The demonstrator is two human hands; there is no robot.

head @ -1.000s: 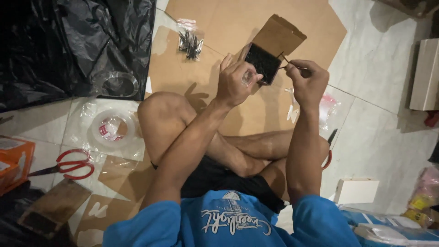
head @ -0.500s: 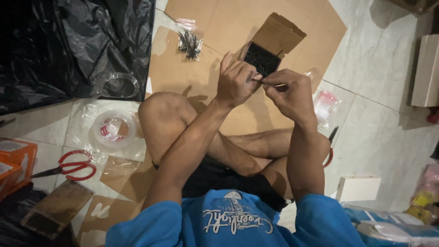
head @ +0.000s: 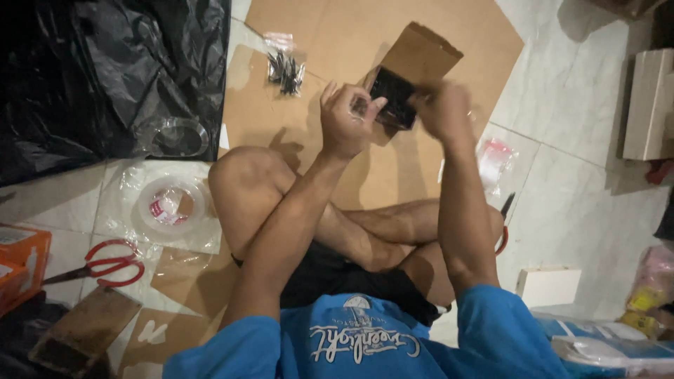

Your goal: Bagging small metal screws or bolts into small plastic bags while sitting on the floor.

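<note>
Up front, left hand [head: 349, 119] fingers pinching flat black rectangular pad [head: 393, 97], brown cardboard flap [head: 421, 56] behind, right hand [head: 442, 109] blurred, grip unclear

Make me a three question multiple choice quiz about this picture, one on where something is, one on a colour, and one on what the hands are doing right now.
1. Where do the red-handled scissors lie?
A. On the floor on the left side of the picture, below the tape roll
B. On the black plastic sheet
C. In the right hand

2. What colour is the person's shirt?
A. Red
B. Blue
C. White

3. What is the left hand doing?
A. Resting flat on the knee
B. Cutting with scissors
C. Raised beside the small dark object in front of the brown cardboard piece

Answers: 1 A, the scissors sit on the floor near the left edge, just below the clear tape roll. 2 B, the sleeves and back are blue. 3 C, the left hand is up at the dark object, with the blurred right hand on its other side.
</note>
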